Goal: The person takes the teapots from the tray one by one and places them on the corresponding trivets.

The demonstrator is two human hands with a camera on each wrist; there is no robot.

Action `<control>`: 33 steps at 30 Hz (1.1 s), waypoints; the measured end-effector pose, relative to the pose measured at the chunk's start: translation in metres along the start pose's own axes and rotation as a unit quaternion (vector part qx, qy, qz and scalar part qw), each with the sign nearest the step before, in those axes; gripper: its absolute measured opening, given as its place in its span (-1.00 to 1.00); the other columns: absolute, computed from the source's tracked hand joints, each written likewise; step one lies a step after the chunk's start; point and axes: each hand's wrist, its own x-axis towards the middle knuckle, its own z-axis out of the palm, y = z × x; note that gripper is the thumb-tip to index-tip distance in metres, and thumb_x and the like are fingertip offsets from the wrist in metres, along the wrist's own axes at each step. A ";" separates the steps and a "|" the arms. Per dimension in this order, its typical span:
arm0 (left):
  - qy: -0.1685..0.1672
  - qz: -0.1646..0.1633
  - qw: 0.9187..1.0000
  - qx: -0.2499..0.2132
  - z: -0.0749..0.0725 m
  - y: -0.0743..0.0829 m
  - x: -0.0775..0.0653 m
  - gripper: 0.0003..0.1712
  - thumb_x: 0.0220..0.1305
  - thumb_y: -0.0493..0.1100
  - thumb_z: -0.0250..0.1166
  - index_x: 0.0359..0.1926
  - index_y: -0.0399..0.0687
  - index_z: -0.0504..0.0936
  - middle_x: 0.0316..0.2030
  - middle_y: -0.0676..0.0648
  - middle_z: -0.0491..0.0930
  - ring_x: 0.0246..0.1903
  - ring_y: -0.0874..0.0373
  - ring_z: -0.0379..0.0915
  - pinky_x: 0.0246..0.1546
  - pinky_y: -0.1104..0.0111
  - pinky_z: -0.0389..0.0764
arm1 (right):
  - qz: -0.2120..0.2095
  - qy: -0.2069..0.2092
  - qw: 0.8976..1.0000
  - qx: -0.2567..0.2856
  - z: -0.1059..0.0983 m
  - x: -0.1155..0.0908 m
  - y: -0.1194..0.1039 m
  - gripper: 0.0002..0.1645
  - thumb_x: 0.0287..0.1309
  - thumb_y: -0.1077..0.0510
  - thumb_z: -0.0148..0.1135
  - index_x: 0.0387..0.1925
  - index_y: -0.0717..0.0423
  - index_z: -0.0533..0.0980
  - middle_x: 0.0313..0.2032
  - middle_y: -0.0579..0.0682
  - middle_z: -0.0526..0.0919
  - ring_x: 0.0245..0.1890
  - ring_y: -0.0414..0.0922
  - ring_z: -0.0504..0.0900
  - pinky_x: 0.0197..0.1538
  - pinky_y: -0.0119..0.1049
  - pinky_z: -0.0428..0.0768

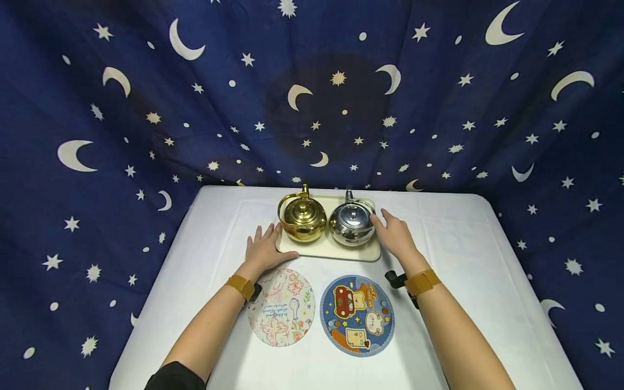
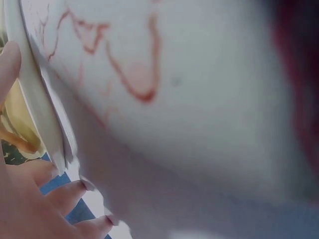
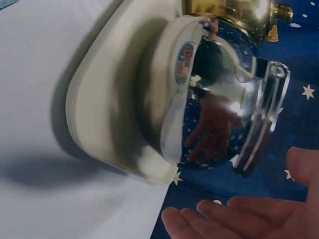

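A cream tray (image 1: 336, 251) bears a gold teapot (image 1: 304, 223) on its left side and a silver teapot (image 1: 352, 230) on its right. My left hand (image 1: 264, 252) is spread at the tray's front left corner, thumb along the front rim and fingers by the left edge. In the left wrist view, the thumb (image 2: 9, 67) lies over the rim. Beside the silver teapot is my right hand (image 1: 397, 238), its fingers extended and holding nothing. The right wrist view shows a gap between the right hand (image 3: 249, 214) and the silver teapot (image 3: 214, 99), which mirrors it.
Two round mats lie in front of the tray: a pale flowered one (image 1: 281, 309) on the left and a blue cartoon one (image 1: 357, 316) on the right. They rest on a white-covered table (image 1: 448, 303). A dark blue star-and-moon curtain (image 1: 336, 124) hangs behind.
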 end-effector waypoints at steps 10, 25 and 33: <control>0.004 -0.005 1.000 0.002 0.000 0.000 0.001 0.38 -0.07 0.70 0.22 0.63 0.21 -0.09 0.60 -0.11 0.00 0.57 -0.31 -0.27 0.46 -0.34 -0.11 | 0.018 -0.021 1.000 0.010 0.011 0.009 0.002 -0.12 0.56 -0.24 -0.21 0.52 0.38 0.09 0.37 0.43 0.36 0.38 0.37 0.33 0.41 0.24 0.31; 0.004 -0.005 1.000 0.002 0.001 0.003 -0.001 0.39 -0.07 0.72 0.20 0.62 0.19 -0.07 0.59 -0.11 0.00 0.57 -0.31 -0.25 0.45 -0.34 -0.08 | 0.027 -0.018 0.999 0.041 0.022 0.017 0.005 -0.28 0.58 -0.16 -0.25 0.41 0.30 0.34 0.16 0.36 0.60 0.17 0.29 0.59 0.21 0.16 0.55; 0.010 -0.003 1.000 0.003 0.001 0.003 -0.002 0.38 -0.08 0.72 0.20 0.62 0.17 -0.04 0.59 -0.12 0.02 0.56 -0.32 -0.22 0.45 -0.34 -0.06 | 0.030 -0.016 0.997 0.067 0.024 0.016 0.001 -0.35 0.59 -0.08 -0.29 0.28 0.30 0.46 -0.32 0.22 0.69 -0.44 -0.03 0.70 -0.38 -0.23 0.66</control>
